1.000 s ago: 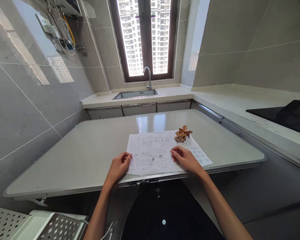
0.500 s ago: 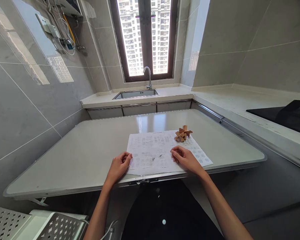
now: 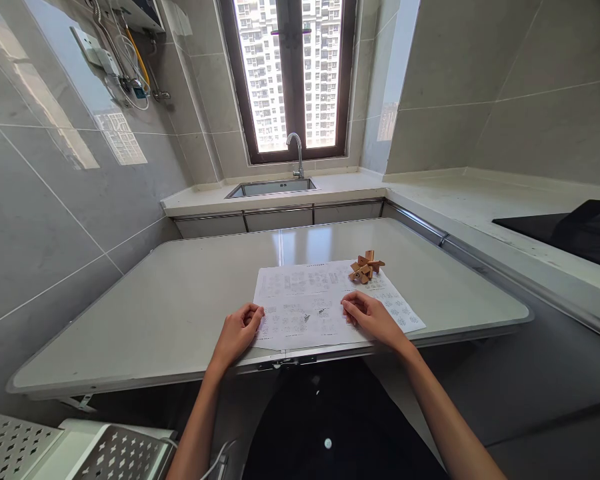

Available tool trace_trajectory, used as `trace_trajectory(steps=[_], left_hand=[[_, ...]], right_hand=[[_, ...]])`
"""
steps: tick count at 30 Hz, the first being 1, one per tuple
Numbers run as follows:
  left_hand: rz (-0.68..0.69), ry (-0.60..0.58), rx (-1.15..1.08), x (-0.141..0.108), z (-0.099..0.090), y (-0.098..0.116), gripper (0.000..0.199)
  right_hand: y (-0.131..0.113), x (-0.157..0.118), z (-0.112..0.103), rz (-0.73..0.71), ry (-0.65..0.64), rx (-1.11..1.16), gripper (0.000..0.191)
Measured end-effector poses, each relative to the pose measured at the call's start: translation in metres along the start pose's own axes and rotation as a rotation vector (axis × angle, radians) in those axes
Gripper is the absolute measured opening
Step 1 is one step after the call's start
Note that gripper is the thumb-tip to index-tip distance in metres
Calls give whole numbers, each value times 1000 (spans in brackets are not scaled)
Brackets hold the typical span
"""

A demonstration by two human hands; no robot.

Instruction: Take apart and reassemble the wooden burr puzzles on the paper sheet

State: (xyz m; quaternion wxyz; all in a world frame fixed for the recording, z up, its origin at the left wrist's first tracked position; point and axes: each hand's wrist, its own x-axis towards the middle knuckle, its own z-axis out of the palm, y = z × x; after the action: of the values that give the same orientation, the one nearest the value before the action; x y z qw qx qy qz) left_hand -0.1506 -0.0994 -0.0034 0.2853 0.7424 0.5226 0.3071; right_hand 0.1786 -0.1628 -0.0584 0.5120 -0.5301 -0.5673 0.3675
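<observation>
A white printed paper sheet (image 3: 300, 327) with rows of small diagrams lies flat on the table. At its left edge rests my left hand (image 3: 237, 332), its fingers curled and thumb and fingertips closed over the paper's border. My right hand (image 3: 373, 319) lies on the right part of the sheet, also curled, thumb near the bent fingers; whether anything is inside them is hidden. Just beyond it, on the upper right of the sheet, stands a brown interlocking wooden puzzle (image 3: 366, 268), apart from both hands.
The pale table (image 3: 155, 300) has a seam down its middle and rounded corners. Behind it are a counter with a sink (image 3: 271, 189) and tap (image 3: 299, 153) under a window. A black object (image 3: 575, 230) lies on the right counter; a perforated cover (image 3: 123, 453) stands lower left.
</observation>
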Motion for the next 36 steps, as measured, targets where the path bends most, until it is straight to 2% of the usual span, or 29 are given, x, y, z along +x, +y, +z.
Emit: trace_trajectory(steps=[19,24,26,29,31,33,36], left_hand=[[-12,-4,4,1,0,-3,43],[-1,-3,-2,1,1,-4,42],[-6,-5,-4,0,1,-4,42],[-8,-7,-4,0,0,-5,41],[-3,-8,-4,0,0,-5,41],[-1,-10,-3,0,1,-5,41],[-4,-10,-2,0,0,-5,42]], right_hand=[[-1,-1,-1,3,1,12,43],[0,3,-1,-2,20,148,43],[1,6,-5,-12,85,262,43],[2,14,-16,1,294,388,43],[3,21,-28,27,452,401,43],[4,31,-42,51,553,381,43],[6,48,-63,117,597,436,44]])
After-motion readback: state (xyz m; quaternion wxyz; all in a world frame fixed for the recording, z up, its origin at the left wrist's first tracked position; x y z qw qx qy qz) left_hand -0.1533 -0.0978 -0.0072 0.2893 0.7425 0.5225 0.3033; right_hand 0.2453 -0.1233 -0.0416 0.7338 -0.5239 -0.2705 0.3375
